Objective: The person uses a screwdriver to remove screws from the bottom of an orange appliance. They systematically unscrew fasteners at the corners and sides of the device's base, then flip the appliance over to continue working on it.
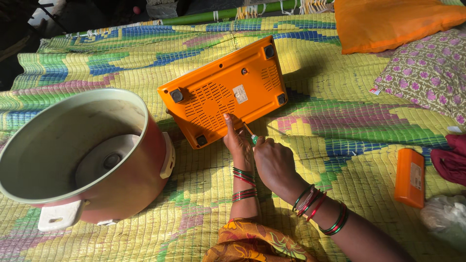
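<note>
An orange flat appliance (228,90) lies upside down on the woven mat, its vented underside and black rubber feet facing up. My left hand (237,139) rests its fingers on the near edge of that underside, holding it steady. My right hand (274,162) is closed around a small screwdriver (249,133) with a green handle, whose tip points at the near edge of the orange base. Both wrists wear red and green bangles.
A big empty cooker body (73,155) with a cream inner wall stands at the left. An orange rectangular block (409,177) lies at the right, near dark red cloth (451,160) and a white bag (444,218). An orange cushion (393,22) and floral pillow (427,73) sit at the far right.
</note>
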